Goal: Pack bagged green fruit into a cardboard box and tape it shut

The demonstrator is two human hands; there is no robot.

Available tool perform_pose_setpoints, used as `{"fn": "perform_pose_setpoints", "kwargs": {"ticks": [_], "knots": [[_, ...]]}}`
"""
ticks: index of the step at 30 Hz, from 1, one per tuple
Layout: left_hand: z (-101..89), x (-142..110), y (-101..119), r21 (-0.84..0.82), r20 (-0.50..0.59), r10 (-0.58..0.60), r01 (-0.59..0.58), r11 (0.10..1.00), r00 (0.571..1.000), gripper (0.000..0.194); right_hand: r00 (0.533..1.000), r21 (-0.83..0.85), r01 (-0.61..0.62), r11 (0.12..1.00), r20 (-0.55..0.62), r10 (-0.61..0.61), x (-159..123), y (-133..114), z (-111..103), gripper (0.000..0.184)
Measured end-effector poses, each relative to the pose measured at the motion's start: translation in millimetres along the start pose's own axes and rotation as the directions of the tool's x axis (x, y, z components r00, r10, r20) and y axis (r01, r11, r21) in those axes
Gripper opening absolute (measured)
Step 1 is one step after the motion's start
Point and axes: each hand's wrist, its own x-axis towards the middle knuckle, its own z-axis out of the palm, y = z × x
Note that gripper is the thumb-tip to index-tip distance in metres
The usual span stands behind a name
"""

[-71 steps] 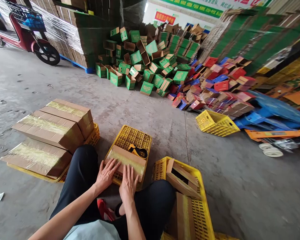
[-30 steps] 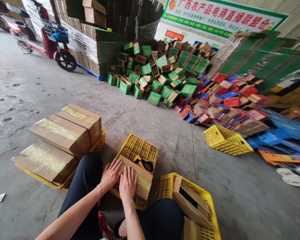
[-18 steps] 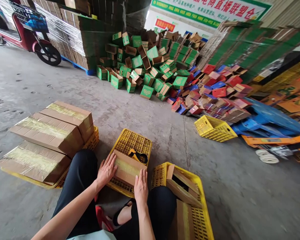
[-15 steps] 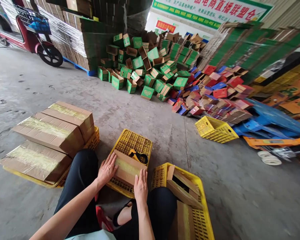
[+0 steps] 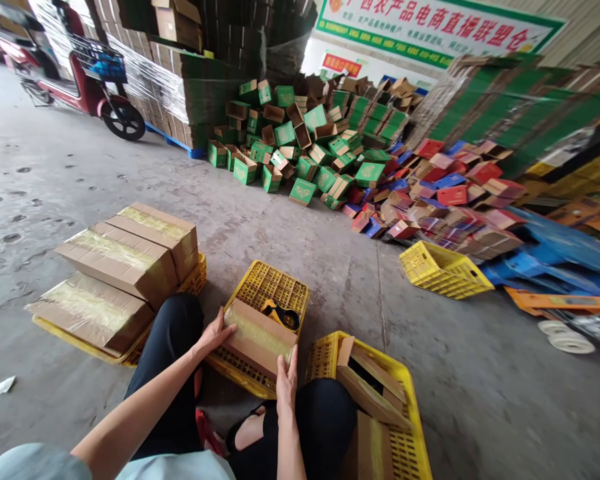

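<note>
A long cardboard box (image 5: 260, 339), with yellowish tape along its top, rests on an upturned yellow crate (image 5: 254, 279) between my knees. At its left end my left hand (image 5: 215, 333) grips the edge, thumb on top and fingers down the side. My right hand (image 5: 287, 380) clasps the opposite end, thumb and fingers around the corner. Just behind the box, on the same crate, lies a yellow-and-black tape dispenser (image 5: 281, 314). The undersides of both hands' fingers are partly hidden.
Taped cardboard boxes (image 5: 115, 250) are stacked in a crate on my left. To my right, a yellow crate (image 5: 414, 400) holds an open box (image 5: 373, 383) and another taped one. Green cartons (image 5: 303, 190), red and blue cartons (image 5: 453, 195), a yellow crate (image 5: 445, 270) and a scooter (image 5: 87, 93) stand farther off.
My hands have gone from lying flat on the box top to gripping its two ends. The view has swung slightly left, and the box appears barely shifted on the crate.
</note>
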Motion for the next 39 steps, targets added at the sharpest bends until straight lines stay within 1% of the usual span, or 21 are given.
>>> {"fn": "perform_pose_setpoints", "kwargs": {"ticks": [2,3,5,6,9,11,13,15,17,18,19,20,21,23,25,27,29,31,33,36,39], "knots": [[-7.2,-2,8,-0.183,0.042,-0.086,0.092,0.979,0.995,0.076,1.000,0.020,-0.019,1.000,0.003,0.019,2,2,2,0.089],[-10.2,-4,13,-0.274,0.063,-0.099,0.113,0.955,0.993,0.073,0.999,0.017,-0.030,0.999,-0.013,0.030,2,3,3,0.090],[-14.5,-8,19,-0.389,0.080,-0.079,0.104,0.915,0.994,0.070,0.998,-0.007,-0.038,0.999,-0.059,0.038,4,5,5,0.089],[-15.8,-8,22,-0.401,0.083,-0.068,0.096,0.911,0.994,0.068,0.996,-0.023,-0.034,0.999,-0.080,0.032,6,5,5,0.087],[-17.7,-7,24,-0.327,0.084,-0.051,0.076,0.942,0.995,0.060,0.994,-0.064,-0.010,0.998,-0.105,0.003,9,2,6,0.080],[-17.9,-6,24,-0.264,0.077,-0.045,0.064,0.962,0.996,0.057,0.992,-0.097,-0.007,0.995,-0.123,-0.005,8,-4,6,0.080],[-17.0,-7,25,-0.210,0.048,-0.036,0.046,0.977,0.998,0.059,0.989,-0.139,0.003,0.990,-0.143,-0.023,2,-12,7,0.082],[-13.7,-13,28,-0.158,0.018,-0.015,0.018,0.987,1.000,0.063,0.987,-0.226,0.051,0.973,-0.140,-0.084,-12,-22,8,0.081],[-7.2,-24,31,0.000,0.003,0.063,-0.063,0.998,0.998,0.063,0.975,-0.422,0.150,0.894,-0.085,-0.204,-29,-31,12,0.075],[-2.7,-32,34,0.128,0.013,0.129,-0.130,0.983,0.992,0.060,0.968,-0.489,0.190,0.851,-0.053,-0.247,-36,-35,14,0.072],[2.5,-39,36,0.272,0.040,0.207,-0.210,0.939,0.977,0.057,0.960,-0.541,0.223,0.811,-0.022,-0.279,-43,-39,17,0.070],[8.1,-46,39,0.385,0.084,0.282,-0.292,0.876,0.956,0.055,0.954,-0.573,0.252,0.780,0.011,-0.301,-48,-42,21,0.068],[13.8,-53,42,0.449,0.128,0.340,-0.360,0.818,0.932,0.054,0.947,-0.590,0.284,0.756,0.048,-0.318,-51,-45,25,0.066],[23.8,-62,47,0.472,0.197,0.407,-0.450,0.758,0.892,0.055,0.927,-0.593,0.360,0.720,0.138,-0.349,-51,-49,34,0.062],[29.4,-65,52,0.440,0.255,0.439,-0.508,0.741,0.862,0.056,0.896,-0.573,0.439,0.692,0.219,-0.386,-47,-52,42,0.059],[29.1,-63,55,0.402,0.301,0.454,-0.543,0.737,0.839,0.056,0.871,-0.559,0.487,0.671,0.253,-0.421,-42,-53,45,0.058],[24.3,-58,56,0.378,0.330,0.461,-0.562,0.735,0.824,0.058,0.859,-0.564,0.505,0.654,0.253,-0.445,-37,-53,43,0.058],[18.5,-53,56,0.367,0.338,0.461,-0.566,0.739,0.821,0.057,0.855,-0.576,0.507,0.641,0.242,-0.459,-34,-54,39,0.058],[15.4,-51,58,0.362,0.323,0.456,-0.554,0.750,0.829,0.053,0.852,-0.580,0.508,0.637,0.232,-0.469,-31,-57,33,0.059],[18.0,-51,63,0.370,0.273,0.441,-0.517,0.772,0.855,0.043,0.853,-0.574,0.507,0.643,0.226,-0.471,-27,-64,26,0.058],[22.7,-52,66,0.398,0.225,0.436,-0.491,0.775,0.871,0.041,0.861,-0.580,0.493,0.649,0.219,-0.458,-24,-73,22,0.056]]}}
